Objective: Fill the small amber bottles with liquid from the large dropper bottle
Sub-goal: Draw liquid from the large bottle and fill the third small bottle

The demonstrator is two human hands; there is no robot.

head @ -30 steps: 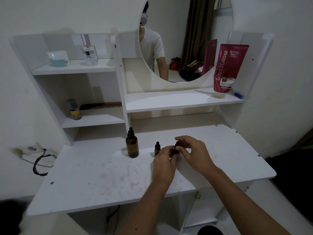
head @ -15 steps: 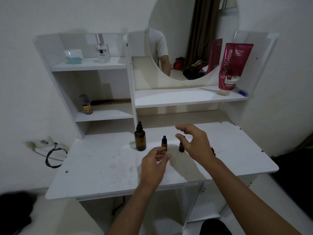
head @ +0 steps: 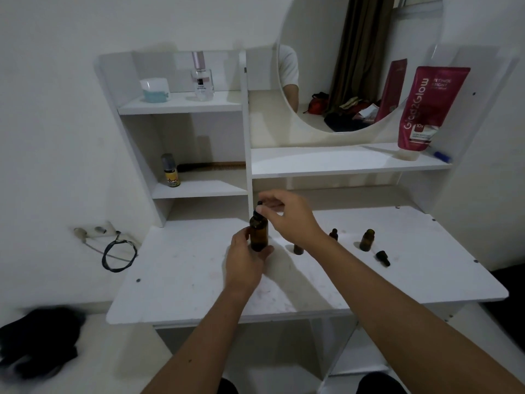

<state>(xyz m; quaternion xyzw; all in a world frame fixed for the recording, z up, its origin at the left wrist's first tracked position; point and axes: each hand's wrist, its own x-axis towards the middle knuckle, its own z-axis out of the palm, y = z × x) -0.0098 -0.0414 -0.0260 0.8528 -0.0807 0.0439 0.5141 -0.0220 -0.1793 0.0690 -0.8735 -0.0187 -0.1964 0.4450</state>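
The large amber dropper bottle [head: 259,236] stands upright on the white desk [head: 181,280], left of centre. My left hand [head: 245,263] grips its lower body from the near side. My right hand [head: 294,218] reaches over from the right, and its thumb and fingertips pinch the black dropper cap [head: 258,211]. An open small amber bottle [head: 367,240] stands to the right, with its black dropper cap [head: 383,257] lying beside it. A capped small bottle [head: 334,234] peeks out behind my right forearm. Another small amber base [head: 297,249] shows under my wrist.
Shelves behind the desk hold a pink tube [head: 426,109], a clear perfume bottle [head: 202,81], a pale jar [head: 154,89] and a small yellow-labelled bottle [head: 170,172]. A black cable [head: 119,253] hangs by the wall socket at left. Dark cloth [head: 37,336] lies on the floor.
Both hands left the small bottles and moved left to the large dropper bottle. My left hand now grips its body, my right pinches its cap. The camera view shifted leftwards.
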